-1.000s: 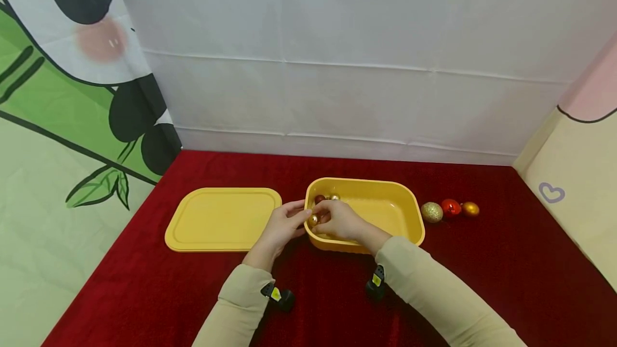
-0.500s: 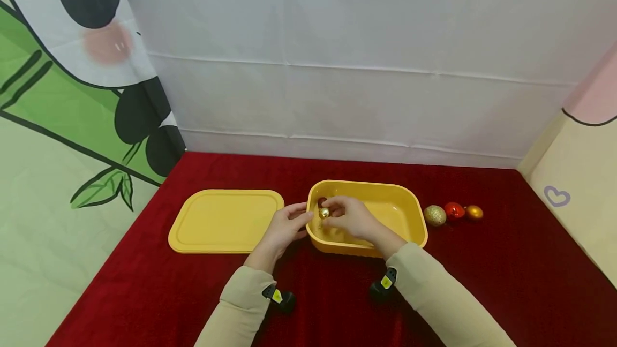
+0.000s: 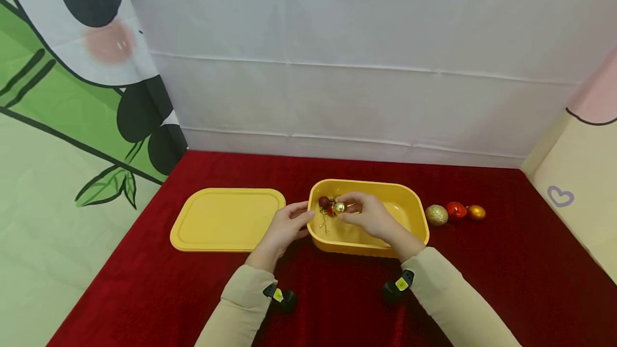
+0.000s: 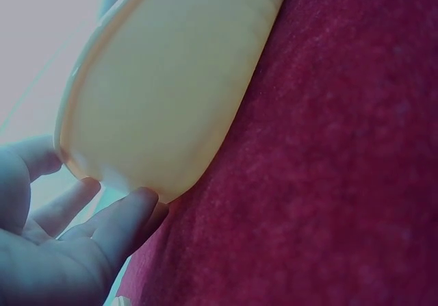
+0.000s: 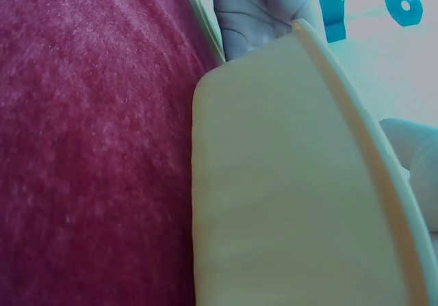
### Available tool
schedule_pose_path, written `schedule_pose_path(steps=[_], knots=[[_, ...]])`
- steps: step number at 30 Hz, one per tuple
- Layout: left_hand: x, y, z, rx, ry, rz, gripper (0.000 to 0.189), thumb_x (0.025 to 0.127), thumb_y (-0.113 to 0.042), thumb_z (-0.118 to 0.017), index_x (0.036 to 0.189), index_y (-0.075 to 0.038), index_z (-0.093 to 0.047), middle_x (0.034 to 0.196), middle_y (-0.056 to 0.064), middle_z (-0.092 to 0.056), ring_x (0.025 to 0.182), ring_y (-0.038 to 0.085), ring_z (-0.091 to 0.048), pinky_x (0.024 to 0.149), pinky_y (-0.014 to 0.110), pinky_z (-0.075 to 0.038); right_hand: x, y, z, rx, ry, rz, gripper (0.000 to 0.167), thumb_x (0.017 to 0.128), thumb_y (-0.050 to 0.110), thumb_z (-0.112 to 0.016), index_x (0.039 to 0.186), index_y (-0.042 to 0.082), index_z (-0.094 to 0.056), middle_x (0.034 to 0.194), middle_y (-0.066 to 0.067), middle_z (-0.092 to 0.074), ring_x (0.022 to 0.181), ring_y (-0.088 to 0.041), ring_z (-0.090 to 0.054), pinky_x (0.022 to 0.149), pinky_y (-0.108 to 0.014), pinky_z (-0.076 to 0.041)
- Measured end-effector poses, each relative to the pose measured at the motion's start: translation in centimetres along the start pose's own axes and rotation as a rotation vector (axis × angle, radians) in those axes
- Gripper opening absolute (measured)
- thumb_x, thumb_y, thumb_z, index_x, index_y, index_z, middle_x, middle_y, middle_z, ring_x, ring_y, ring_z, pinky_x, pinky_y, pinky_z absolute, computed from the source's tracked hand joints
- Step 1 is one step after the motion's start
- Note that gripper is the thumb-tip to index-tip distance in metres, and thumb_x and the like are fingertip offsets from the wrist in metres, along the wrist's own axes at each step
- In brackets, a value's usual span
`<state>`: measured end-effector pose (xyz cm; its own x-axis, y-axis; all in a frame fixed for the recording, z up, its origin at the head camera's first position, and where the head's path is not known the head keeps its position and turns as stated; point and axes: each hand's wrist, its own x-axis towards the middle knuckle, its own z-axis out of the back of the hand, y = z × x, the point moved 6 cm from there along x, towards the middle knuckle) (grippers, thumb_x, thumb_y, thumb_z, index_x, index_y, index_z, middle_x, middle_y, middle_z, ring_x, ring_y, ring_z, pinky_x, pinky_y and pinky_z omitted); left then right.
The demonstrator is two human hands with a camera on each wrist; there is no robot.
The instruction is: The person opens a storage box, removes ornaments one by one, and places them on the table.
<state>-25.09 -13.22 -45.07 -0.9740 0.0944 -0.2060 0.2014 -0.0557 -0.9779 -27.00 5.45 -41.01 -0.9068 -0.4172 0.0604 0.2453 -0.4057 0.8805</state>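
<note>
A yellow plastic box point(image 3: 371, 182) stands without its lid on the red cloth in the head view. My left hand point(image 3: 285, 226) holds its left end, thumb at the rim and fingers against the outer wall. In the left wrist view those fingertips touch the wall point(image 4: 164, 80). Inside the box, my right hand point(image 3: 376, 220) pinches a shiny gold bauble point(image 3: 339, 208) between thumb and fingers. A dark red bauble point(image 3: 324, 202) and thin gold strings point(image 3: 324, 224) show beside it at the left end. The box wall point(image 5: 294, 169) hides most of the right hand in the right wrist view.
The yellow lid point(image 3: 226, 219) lies flat left of the box. To the box's right sit a glittery gold bauble point(image 3: 436, 215), a red bauble point(image 3: 456, 211) and an orange-gold bauble point(image 3: 476, 212) in a row. A white backdrop point(image 3: 337, 100) rises behind the table.
My right hand has moved right inside the box with the gold bauble, away from the left end wall. The dark red bauble now shows more fully. The left hand keeps its hold.
</note>
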Motion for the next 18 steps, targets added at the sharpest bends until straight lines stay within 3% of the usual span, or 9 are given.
schedule_pose_path(steps=[8, 18], knots=[[-0.1, -0.1, 0.1, -0.013, 0.001, -0.002, 0.044, 0.094, -0.018, -0.058, 0.135, -0.005, -0.051, 0.131, 0.02, -0.056, 0.114, 0.03, -0.06, 0.089, 0.042, -0.053, -0.9, -0.1, 1.2, 0.035, -0.039, -0.027, 0.039, 0.084, 0.011, -0.069, 0.12, 0.001, -0.06, 0.116, -0.017, -0.064, 0.099, -0.025, -0.061, 0.076, -0.025, -0.052], [-0.1, 0.0, 0.1, -0.007, 0.007, -0.002, 0.044, 0.094, -0.019, -0.059, 0.135, -0.005, -0.051, 0.131, 0.02, -0.055, 0.115, 0.032, -0.059, 0.088, 0.041, -0.053, -1.9, -0.7, 2.9, 0.075, -0.08, -0.002, 0.041, 0.085, 0.01, -0.068, 0.123, -0.003, -0.057, 0.116, -0.021, -0.062, 0.095, -0.023, -0.061, 0.074, -0.02, -0.051]])
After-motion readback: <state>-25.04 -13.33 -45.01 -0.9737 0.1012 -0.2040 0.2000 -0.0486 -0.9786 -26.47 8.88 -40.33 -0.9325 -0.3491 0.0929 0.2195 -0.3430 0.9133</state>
